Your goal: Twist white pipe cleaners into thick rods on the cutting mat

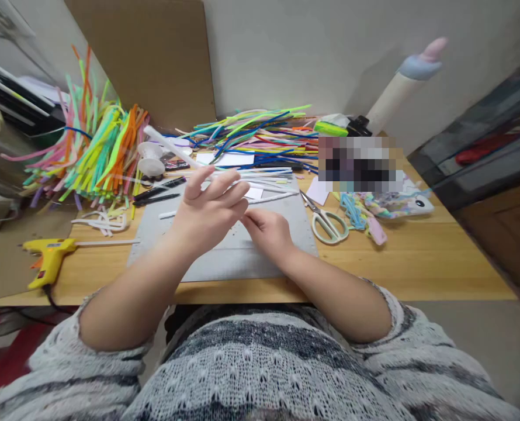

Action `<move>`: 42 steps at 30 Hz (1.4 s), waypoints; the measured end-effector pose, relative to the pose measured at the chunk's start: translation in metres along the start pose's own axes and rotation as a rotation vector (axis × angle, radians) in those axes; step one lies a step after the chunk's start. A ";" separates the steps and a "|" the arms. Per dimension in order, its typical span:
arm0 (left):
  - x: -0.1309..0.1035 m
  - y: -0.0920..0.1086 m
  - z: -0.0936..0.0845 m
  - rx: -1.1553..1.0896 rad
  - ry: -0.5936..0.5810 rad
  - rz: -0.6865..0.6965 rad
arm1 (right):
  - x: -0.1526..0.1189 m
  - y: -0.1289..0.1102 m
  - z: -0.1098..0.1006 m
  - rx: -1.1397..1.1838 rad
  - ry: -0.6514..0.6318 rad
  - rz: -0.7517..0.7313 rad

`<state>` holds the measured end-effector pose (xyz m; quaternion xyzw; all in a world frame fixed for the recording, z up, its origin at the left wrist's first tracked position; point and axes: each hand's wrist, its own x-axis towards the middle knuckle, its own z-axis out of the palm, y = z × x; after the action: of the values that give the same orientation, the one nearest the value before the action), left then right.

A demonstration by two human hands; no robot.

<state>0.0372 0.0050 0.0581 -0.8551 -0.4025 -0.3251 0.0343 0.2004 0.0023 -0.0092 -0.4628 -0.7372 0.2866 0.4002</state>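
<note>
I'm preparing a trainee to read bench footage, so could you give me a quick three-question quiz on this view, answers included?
1. True or false: the left hand and the right hand are both over the grey mat.
2. The glue gun has a body that is mostly: a) blue, b) yellow, c) white.
3. Fill the gap: the handles of the scissors lie to the ____ of the mat.

Key: 1 true; 2 b; 3 right.

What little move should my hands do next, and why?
Maybe ease your left hand back a bit: it's right beside your right hand over the grey mat, and might be hiding those fingertips. I can't tell what they hold.
</note>
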 end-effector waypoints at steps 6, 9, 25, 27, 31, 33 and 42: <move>-0.033 -0.004 0.038 -0.164 0.842 -0.237 | 0.010 0.001 -0.002 0.692 -0.100 0.305; -0.036 0.002 0.052 -0.687 0.611 -0.612 | 0.010 0.001 -0.004 0.980 -0.333 0.472; -0.038 0.005 0.052 -1.086 0.320 -0.913 | 0.012 0.007 0.008 0.940 -0.183 0.450; -0.038 0.010 0.049 -0.837 0.351 -0.793 | 0.010 0.007 0.010 0.720 -0.068 0.298; -0.037 0.016 0.048 -0.533 0.315 -0.639 | 0.002 0.006 0.007 0.237 0.080 0.032; -0.037 0.018 0.048 -0.437 0.280 -0.609 | 0.000 0.006 0.005 0.093 0.089 -0.002; -0.037 0.009 0.057 -0.892 0.405 -0.748 | 0.011 0.010 0.010 0.655 -0.011 0.280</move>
<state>0.0563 -0.0074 -0.0060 -0.5094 -0.4857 -0.6080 -0.3675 0.1936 0.0156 -0.0184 -0.4049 -0.5376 0.5623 0.4803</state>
